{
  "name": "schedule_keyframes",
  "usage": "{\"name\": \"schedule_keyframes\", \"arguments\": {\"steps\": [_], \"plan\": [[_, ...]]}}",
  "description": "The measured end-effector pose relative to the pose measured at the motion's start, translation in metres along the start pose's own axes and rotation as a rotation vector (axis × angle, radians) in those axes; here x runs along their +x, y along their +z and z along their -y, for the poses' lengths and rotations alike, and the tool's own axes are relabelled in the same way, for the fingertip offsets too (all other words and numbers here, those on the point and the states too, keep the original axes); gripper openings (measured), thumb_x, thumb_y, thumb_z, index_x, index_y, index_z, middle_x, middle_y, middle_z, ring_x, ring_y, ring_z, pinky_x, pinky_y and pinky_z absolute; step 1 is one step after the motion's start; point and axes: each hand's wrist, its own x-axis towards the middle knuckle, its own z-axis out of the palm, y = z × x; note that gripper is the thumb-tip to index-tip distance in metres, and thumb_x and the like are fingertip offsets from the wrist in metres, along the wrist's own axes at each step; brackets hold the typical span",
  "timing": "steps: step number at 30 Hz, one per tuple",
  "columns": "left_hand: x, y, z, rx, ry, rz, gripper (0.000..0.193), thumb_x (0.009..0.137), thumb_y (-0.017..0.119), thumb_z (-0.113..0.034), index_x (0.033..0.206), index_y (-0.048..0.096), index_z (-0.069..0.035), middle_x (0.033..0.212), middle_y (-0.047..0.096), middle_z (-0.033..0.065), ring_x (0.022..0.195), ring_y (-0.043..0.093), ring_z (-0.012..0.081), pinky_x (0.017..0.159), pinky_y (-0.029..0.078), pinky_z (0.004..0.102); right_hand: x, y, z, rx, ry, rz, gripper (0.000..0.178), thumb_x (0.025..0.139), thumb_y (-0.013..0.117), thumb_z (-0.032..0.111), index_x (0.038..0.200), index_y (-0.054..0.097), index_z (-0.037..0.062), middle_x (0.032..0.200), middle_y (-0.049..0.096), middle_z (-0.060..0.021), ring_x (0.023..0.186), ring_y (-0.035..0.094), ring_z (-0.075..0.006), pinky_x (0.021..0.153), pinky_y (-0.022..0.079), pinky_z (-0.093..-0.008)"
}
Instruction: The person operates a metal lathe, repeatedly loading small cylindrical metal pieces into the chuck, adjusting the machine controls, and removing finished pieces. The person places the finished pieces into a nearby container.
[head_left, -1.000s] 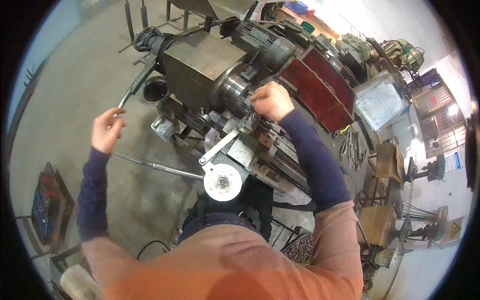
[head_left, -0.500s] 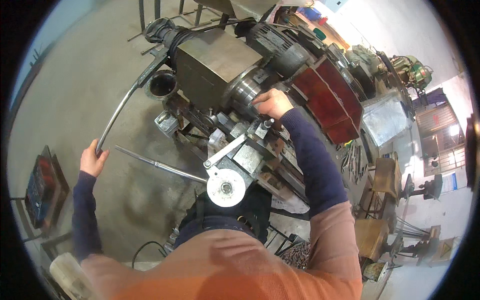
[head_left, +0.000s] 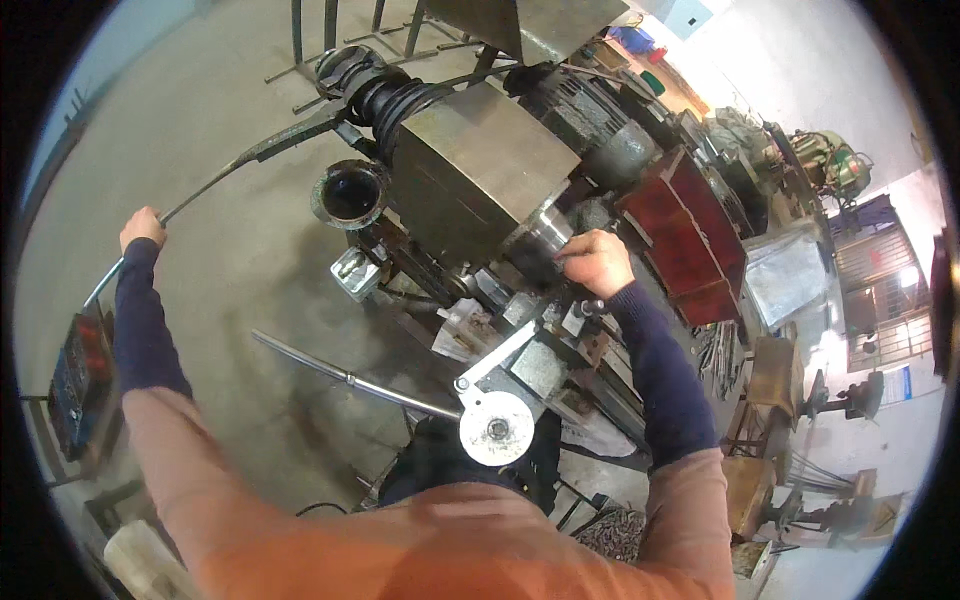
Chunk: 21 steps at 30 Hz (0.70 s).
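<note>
My left hand (head_left: pixel 143 228) is closed round a long metal lever (head_left: pixel 200 190), part of which sticks out beyond the fist. The lever reaches from the far end of a lathe's box-shaped headstock (head_left: pixel 480 150). At the headstock's near face, my right hand (head_left: pixel 597 263) has its fingers curled against the shiny round chuck (head_left: pixel 546 232). Whatever may be between those fingertips is hidden. Below the right hand sits the tool post (head_left: pixel 580 318), with a flat light-coloured handle bar (head_left: pixel 497 357) and a pale round handwheel disc (head_left: pixel 497 428) nearer my body.
A second metal lever (head_left: pixel 350 378) slants out left of the handwheel. Right of the chuck stands a dark red box (head_left: pixel 685 240), with loose metal tools (head_left: pixel 718 355) below it. A black motor (head_left: pixel 580 115) is behind. A red-and-blue box (head_left: pixel 82 375) stands at far left.
My left hand has moved outward and away from me, and the lever has swung left with it; its grip has closed. My right hand stays at the chuck. The view has shifted.
</note>
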Motion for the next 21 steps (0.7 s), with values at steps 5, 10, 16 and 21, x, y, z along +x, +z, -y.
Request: {"name": "schedule_keyframes", "arguments": {"steps": [5, 10, 16, 21], "plan": [[0.003, -0.017, -0.034, -0.261, 0.116, 0.039, 0.037, 0.073, 0.057, -0.012, 0.11, 0.061, -0.015, 0.103, 0.063, 0.011, 0.099, 0.059, 0.0288, 0.084, 0.047, 0.0397, 0.002, -0.004, -0.002, 0.02, -0.067, 0.021, 0.035, 0.056, 0.057, 0.025, 0.084, 0.069, 0.0059, 0.075, 0.063, -0.0174, 0.069, 0.061, -0.0301, 0.066, 0.047, -0.0361], [-0.091, 0.001, -0.173, -0.992, 0.66, -0.215, 0.02, 0.072, 0.052, -0.002, 0.087, 0.064, -0.002, 0.08, 0.064, 0.0172, 0.075, 0.063, 0.0238, 0.068, 0.049, 0.03, -0.05, -0.035, -0.021, 0.101, -0.158, -0.296, 0.038, 0.056, 0.057, 0.017, 0.091, 0.066, 0.0044, 0.097, 0.063, -0.0135, 0.096, 0.055, -0.0259, 0.083, 0.044, -0.033], [-0.135, 0.131, -0.273, -0.192, 0.789, 0.395, 0.038, 0.07, 0.065, -0.027, 0.103, 0.059, -0.009, 0.101, 0.062, 0.016, 0.096, 0.058, 0.0327, 0.081, 0.047, 0.0424, -0.217, -0.066, -0.09, 0.094, 0.148, -0.492, 0.035, 0.055, 0.056, 0.007, 0.089, 0.066, 0.0044, 0.091, 0.065, -0.0116, 0.088, 0.06, -0.0242, 0.08, 0.046, -0.0316], [-0.113, 0.119, -0.278, 0.125, 1.034, 0.259, 0.03, 0.076, 0.058, -0.022, 0.106, 0.056, -0.018, 0.094, 0.064, 0.0105, 0.092, 0.061, 0.0274, 0.074, 0.048, 0.0439, -0.366, -0.051, -0.155, 0.103, 0.621, -0.443, 0.036, 0.056, 0.053, 0.006, 0.089, 0.067, 0.0018, 0.087, 0.066, -0.0149, 0.085, 0.063, -0.0239, 0.079, 0.047, -0.0315]]}}
